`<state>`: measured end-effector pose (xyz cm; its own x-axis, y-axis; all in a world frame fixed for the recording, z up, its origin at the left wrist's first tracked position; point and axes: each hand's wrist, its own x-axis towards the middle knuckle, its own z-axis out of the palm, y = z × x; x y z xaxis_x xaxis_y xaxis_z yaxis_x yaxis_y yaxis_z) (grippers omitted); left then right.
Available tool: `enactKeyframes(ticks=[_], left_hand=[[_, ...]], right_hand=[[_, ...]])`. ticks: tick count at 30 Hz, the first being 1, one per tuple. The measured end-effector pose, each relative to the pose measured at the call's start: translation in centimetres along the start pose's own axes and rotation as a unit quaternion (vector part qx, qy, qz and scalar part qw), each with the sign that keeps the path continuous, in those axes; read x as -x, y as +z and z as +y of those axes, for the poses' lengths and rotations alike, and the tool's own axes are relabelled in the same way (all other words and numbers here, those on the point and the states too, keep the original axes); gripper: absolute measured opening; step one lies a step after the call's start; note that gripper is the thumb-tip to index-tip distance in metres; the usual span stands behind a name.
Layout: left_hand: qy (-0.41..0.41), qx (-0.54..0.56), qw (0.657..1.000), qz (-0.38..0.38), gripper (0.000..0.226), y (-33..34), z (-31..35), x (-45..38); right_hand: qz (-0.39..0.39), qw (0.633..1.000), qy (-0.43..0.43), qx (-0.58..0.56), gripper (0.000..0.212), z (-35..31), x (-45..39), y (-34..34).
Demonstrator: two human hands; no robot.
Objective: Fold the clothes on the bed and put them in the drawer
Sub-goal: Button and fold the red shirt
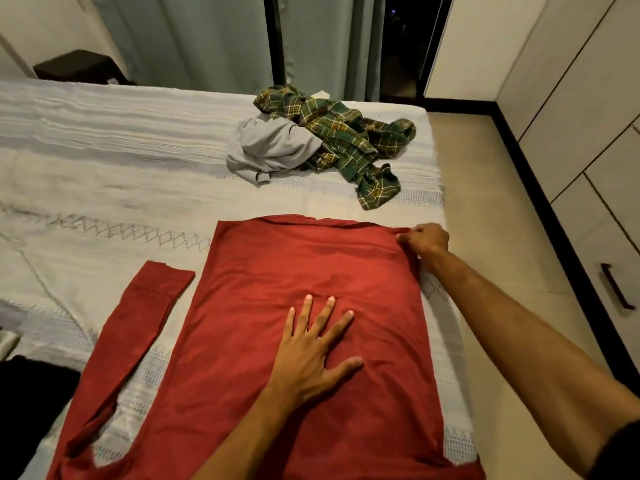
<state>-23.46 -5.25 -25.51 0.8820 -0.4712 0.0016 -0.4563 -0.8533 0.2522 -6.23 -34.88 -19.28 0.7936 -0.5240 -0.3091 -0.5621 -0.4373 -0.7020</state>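
Red long-sleeved shirt [277,341] lies spread flat on the white bedspread [104,168], filling the lower centre of the frame, one sleeve stretched toward the lower left. Left hand [311,351] presses flat on its middle with fingers splayed wide; right hand [424,239] pinches its far right corner at centre right. Crumpled green plaid shirt [349,140] and grey garment [270,147] sit touching, upper centre.

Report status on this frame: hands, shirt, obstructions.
Left hand flat on red shirt. Right hand pinching its far right corner. Plaid shirt and grey garment unfolded beyond; nothing blocking.
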Motion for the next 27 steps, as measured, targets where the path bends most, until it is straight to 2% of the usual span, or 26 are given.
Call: enactKeyframes(ticks=[4,8,10,11,13,14,15,16,17,18,19,22,27], left_hand=[[-0.061,0.009,0.997,0.038,0.079,0.7,-0.4,-1.5],[-0.059,0.018,0.996,0.059,0.077,1.8,-0.7,-1.4],[-0.055,0.027,0.996,0.064,0.074,1.8,-1.0,-1.7],[-0.056,0.03,0.996,0.065,0.073,1.7,-1.5,-2.2],[-0.062,0.034,0.996,0.053,0.071,0.9,-3.3,-4.2],[-0.072,0.031,0.996,0.044,0.071,0.3,-4.5,-5.5],[-0.082,0.022,0.996,0.035,0.073,-0.3,-5.8,-6.9],[-0.088,0.01,0.996,0.028,0.074,-0.8,-7.1,-8.5],[-0.088,-0.001,0.996,0.02,0.076,-1.2,-8.1,-9.8],[-0.085,-0.008,0.996,0.013,0.078,-1.5,-9.0,-11.3],[-0.086,-0.012,0.996,0.008,0.08,-1.8,-9.8,-12.6],[-0.108,-0.012,0.994,0.005,0.086,-2.3,-12.4,-16.1],[-0.149,0.006,0.989,0.003,0.091,-2.7,-16.1,-20.3]], right_hand=[[0.028,0.999,-0.028,0.01,0.024,0.3,-2.9,0.0],[0.066,0.996,-0.029,0.047,0.024,0.7,-3.6,0.9],[0.106,0.984,-0.084,0.112,0.023,0.2,-2.9,1.7],[0.133,0.966,-0.148,0.163,0.027,-0.2,-2.3,2.4],[0.164,0.898,-0.335,0.233,0.035,-0.7,-0.6,3.9],[0.124,0.85,-0.443,0.256,0.038,-0.7,0.3,4.9],[0.044,0.801,-0.527,0.28,0.042,-0.5,1.3,6.0],[-0.045,0.764,-0.564,0.309,0.047,-0.2,2.0,7.4],[-0.121,0.751,-0.554,0.338,0.053,0.0,2.5,8.5],[-0.158,0.76,-0.52,0.357,0.056,0.1,2.3,9.7],[-0.157,0.782,-0.483,0.361,0.059,0.1,1.8,10.6],[-0.095,0.848,-0.387,0.35,0.062,-1.4,-0.8,12.0],[-0.04,0.867,-0.349,0.353,0.063,-2.6,-4.4,13.1]])
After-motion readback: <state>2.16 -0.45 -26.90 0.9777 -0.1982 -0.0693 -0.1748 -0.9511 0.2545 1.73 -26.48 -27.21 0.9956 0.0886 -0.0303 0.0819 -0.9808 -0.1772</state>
